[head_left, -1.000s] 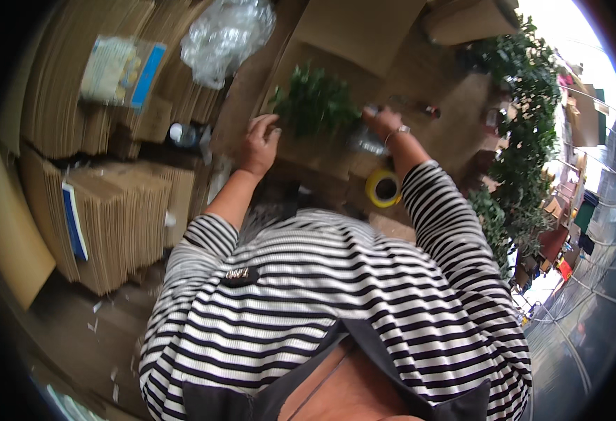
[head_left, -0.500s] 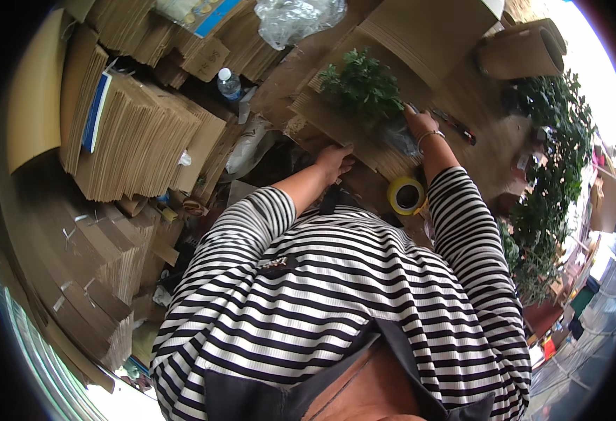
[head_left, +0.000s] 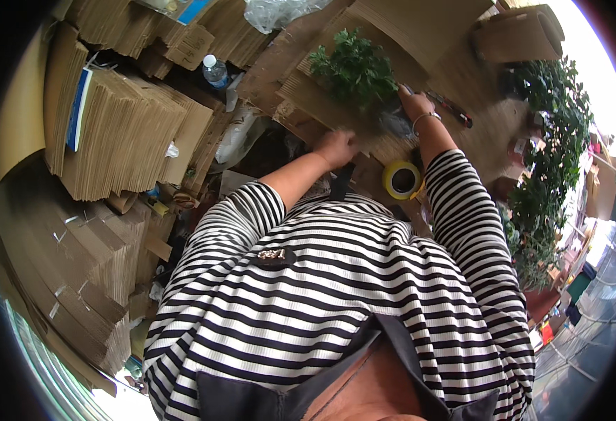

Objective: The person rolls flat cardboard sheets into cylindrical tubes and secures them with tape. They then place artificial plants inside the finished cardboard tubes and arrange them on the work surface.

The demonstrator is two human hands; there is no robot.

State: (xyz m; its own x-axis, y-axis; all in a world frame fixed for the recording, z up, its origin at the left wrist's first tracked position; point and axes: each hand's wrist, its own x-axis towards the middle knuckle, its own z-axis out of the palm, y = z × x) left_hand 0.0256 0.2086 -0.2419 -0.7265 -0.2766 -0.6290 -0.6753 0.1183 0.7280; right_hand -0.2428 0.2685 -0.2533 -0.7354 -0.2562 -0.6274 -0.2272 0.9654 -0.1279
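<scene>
A bunch of leafy green plants (head_left: 353, 70) lies on the cardboard sheets (head_left: 304, 91) at the far side. Crumpled clear plastic (head_left: 395, 125) sits at its lower right end. My right hand (head_left: 416, 105) is closed beside the leaves and plastic; what its fingers grip is hidden. A red and black box cutter (head_left: 454, 111) lies just right of that hand. Nearer to me, my left hand (head_left: 334, 147) is over the near edge of the cardboard, its fingers smeared by motion. A roll of yellow tape (head_left: 390, 184) rests between my two forearms.
Stacks of flat cardboard (head_left: 122, 130) fill the left side, with a water bottle (head_left: 215, 71) beside them. A cardboard tube (head_left: 518, 41) stands at the far right. Below it, more green plants (head_left: 550, 161) run along the right edge. Clear plastic (head_left: 283, 12) lies at the top.
The whole view has shifted a little, with things sitting slightly higher and further left. My left hand has moved and is now blurred. My right hand stays beside the plants.
</scene>
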